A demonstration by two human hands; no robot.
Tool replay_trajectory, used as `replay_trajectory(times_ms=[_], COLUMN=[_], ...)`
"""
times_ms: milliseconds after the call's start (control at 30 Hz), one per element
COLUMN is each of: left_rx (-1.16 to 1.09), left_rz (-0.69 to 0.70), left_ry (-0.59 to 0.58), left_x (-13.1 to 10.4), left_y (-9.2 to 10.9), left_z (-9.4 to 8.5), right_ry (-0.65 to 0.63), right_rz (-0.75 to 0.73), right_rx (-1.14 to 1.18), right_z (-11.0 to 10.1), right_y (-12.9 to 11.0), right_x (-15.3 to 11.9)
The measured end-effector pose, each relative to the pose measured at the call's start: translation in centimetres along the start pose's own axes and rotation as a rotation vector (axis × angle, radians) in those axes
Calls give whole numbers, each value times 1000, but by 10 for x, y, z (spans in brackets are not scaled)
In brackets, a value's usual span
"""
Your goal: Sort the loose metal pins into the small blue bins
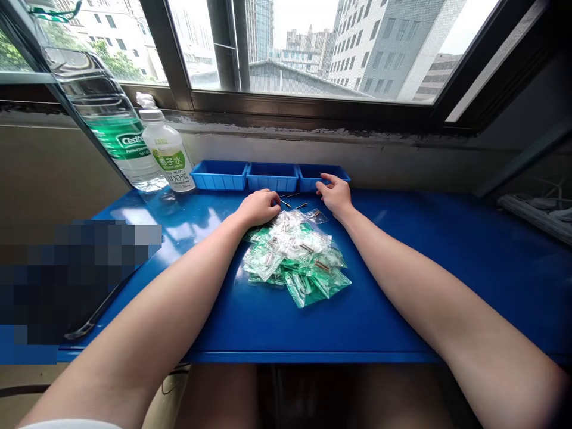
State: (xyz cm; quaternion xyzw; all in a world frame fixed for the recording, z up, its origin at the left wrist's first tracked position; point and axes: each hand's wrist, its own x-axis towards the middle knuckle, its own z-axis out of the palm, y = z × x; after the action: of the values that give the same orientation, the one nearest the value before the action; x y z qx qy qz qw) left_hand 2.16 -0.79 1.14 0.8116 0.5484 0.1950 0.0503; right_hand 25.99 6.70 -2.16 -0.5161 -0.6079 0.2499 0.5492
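My left hand (261,206) rests on the table at the far left edge of a pile of small clear and green plastic packets (295,253). Its fingers are curled in, and anything inside them is hidden. Close to those fingertips lie several thin metal pins (300,205). My right hand (336,195) is at the front of the right-hand blue bin (308,173), with the index finger reaching over its rim and the thumb apart; nothing shows between them. Short metal pieces are visible inside some packets. A single clear packet (316,216) lies between the hands.
Two more blue bins, the middle one (272,177) and the left one (218,176), join the row against the wall. A coconut water bottle (172,158) and a large water bottle (116,131) stand at the back left. White cables (549,205) lie far right.
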Motion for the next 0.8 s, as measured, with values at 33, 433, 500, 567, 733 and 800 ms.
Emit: replay_trajectory(times_ms=[33, 433, 500, 567, 733, 800], left_rx=[0, 19, 26, 29, 29, 23], left_rz=[1, -8, -11, -11, -5, -10], left_ry=[0, -18, -24, -26, -26, -26], left_x=[0, -1, -1, -1, 0, 0], left_y=[0, 4, 4, 4, 2, 2], left_z=[0, -2, -3, -3, -2, -2], right_ry=[-25, -37, -35, -42, -47, -31], right_rz=[-4, 4, 3, 11, 24, 30], right_rx=[-9, -69, -69, -69, -74, -84], right_z=[0, -2, -2, -2, -1, -1], right_y=[0, -6, -6, -7, -7, -7], right_x=[0, -3, -4, -4, -4, -3])
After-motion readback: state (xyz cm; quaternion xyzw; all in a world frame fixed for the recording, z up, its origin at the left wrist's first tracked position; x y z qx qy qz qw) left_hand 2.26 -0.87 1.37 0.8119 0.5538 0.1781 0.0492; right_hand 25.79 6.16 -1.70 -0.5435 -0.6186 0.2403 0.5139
